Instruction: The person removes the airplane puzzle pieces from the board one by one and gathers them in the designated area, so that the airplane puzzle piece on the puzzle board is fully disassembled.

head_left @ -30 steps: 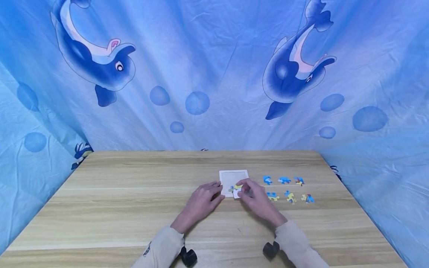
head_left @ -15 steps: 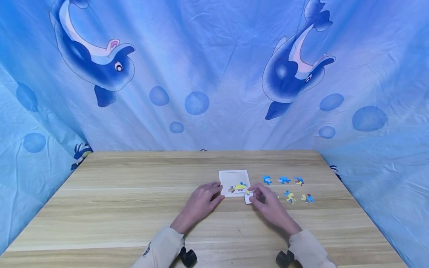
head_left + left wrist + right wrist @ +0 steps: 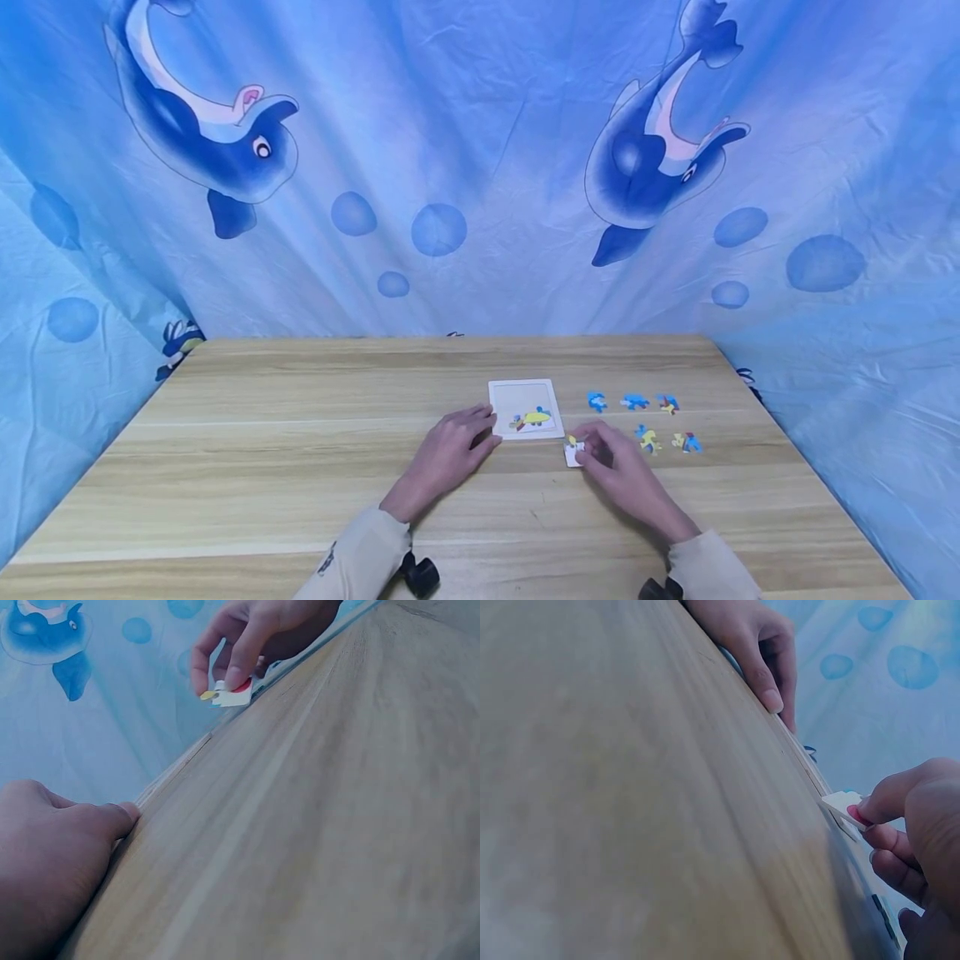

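Observation:
A puzzle piece [image 3: 573, 454], mostly white with a yellow bit, is pinched between the thumb and fingers of my right hand [image 3: 618, 471], just right of the tray's lower right corner. Red also shows on this piece [image 3: 232, 695] in the left wrist view. My left hand [image 3: 450, 450] rests against the left edge of the white puzzle tray [image 3: 521, 382], its thumb near the lower left corner. Inside the tray, joined yellow and blue puzzle pieces [image 3: 536, 416] lie along the bottom, slightly tilted.
Right of the tray, loose puzzle pieces lie in two rows on the wooden table [image 3: 300, 467]: blue ones [image 3: 634, 402] at the back, yellow and blue ones [image 3: 649, 440] nearer. A blue dolphin curtain [image 3: 480, 167] hangs behind the table.
My right hand has moved right and nearer, carrying the piece off the tray and uncovering the pieces inside. It now hides one loose piece in the near row. My left hand stays put.

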Available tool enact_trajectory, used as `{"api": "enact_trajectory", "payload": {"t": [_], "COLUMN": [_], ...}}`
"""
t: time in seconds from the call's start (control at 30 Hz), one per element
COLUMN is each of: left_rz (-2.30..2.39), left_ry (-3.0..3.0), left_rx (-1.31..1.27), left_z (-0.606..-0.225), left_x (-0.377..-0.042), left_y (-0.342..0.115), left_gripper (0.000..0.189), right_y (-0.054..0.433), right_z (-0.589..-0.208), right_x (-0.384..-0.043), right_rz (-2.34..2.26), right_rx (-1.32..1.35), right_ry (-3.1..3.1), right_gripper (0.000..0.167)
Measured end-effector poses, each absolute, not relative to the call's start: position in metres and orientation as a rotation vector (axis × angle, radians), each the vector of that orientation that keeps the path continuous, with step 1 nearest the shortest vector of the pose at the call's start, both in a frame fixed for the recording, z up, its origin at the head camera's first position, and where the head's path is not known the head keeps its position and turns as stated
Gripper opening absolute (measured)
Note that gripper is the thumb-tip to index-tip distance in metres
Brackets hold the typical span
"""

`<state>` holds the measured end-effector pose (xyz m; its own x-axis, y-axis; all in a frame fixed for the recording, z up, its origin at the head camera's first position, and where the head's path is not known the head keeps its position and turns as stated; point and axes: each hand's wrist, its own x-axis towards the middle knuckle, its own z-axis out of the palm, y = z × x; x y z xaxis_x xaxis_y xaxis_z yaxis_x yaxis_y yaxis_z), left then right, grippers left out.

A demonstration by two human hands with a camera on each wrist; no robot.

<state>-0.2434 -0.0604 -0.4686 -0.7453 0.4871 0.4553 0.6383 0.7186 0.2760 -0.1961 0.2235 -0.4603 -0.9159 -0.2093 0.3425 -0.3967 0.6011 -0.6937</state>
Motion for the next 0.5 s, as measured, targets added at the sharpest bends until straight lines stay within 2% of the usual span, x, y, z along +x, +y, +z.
{"api": "enact_trajectory", "payload": {"t": [0.5], "left_rz": [-0.602], "left_ry": [-2.592], "left_rx": [-0.881], "left_z": [-0.467], "left_x": [-0.243], "left_y": [-0.061], "left_gripper": [0.039], "right_y": [0.243], "right_z": [-0.464], "right_x": [-0.181], "right_rz": [1.264], "right_rx": [0.519], "right_ry": [-2.56], "right_gripper": [0.023]}}
